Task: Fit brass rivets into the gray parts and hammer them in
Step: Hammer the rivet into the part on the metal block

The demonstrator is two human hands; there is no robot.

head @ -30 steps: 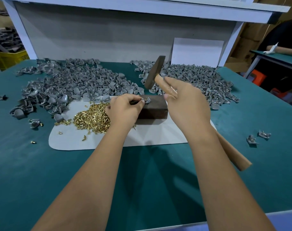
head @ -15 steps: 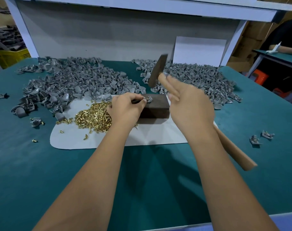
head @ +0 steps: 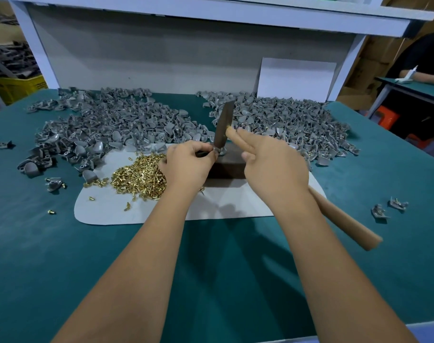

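Left hand (head: 188,162): forearm reaching forward from the lower left, knuckles up, fingers curled, pinching a gray part (head: 219,151) against the top edge of the dark block (head: 229,167) just beyond its fingertips. Right hand (head: 273,167): forearm reaching in from the lower right, back of hand up, gripping the hammer handle (head: 344,222), index and middle fingers laid straight along it toward the head; handle end projects behind and right of the wrist. Hammer head (head: 223,127): tilted, lower face down on the part between the two hands. Rivets (head: 141,178): brass heap on the white mat (head: 235,206), touching the left side of the left hand; strays scattered farther left. Gray parts, loose: one pile (head: 107,127) beyond and left of the left hand, another pile (head: 285,120) beyond the right hand. Two single parts (head: 389,207) lie well right of the right forearm on the green table (head: 62,256).
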